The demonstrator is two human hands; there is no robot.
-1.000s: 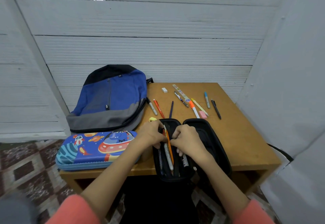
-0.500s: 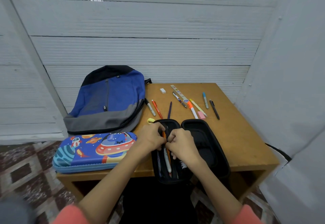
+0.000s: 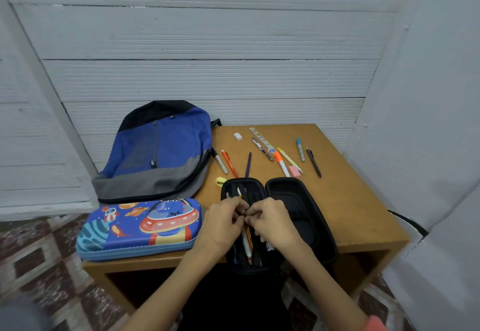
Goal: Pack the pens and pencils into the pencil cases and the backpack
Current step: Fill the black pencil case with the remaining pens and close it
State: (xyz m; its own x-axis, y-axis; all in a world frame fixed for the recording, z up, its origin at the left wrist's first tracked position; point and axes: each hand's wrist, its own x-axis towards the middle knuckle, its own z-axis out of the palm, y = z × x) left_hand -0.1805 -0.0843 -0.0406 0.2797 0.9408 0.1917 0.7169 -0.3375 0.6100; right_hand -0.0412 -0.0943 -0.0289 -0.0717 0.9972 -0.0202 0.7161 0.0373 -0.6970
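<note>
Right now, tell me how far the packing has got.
Done: a few pens sit in the open black case. In hand: the left hand and right hand pinch at those pens. Left: loose pens and pencils lie on the table; the cartoon case and backpack look shut.

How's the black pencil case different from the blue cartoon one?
The black pencil case lies open; the blue cartoon case is closed. The black one is plain, the blue one printed with a UFO and planets. Pens show inside the black one, at the left hand and right hand; no hand touches the blue one. Both lie at the table's near edge.
</note>
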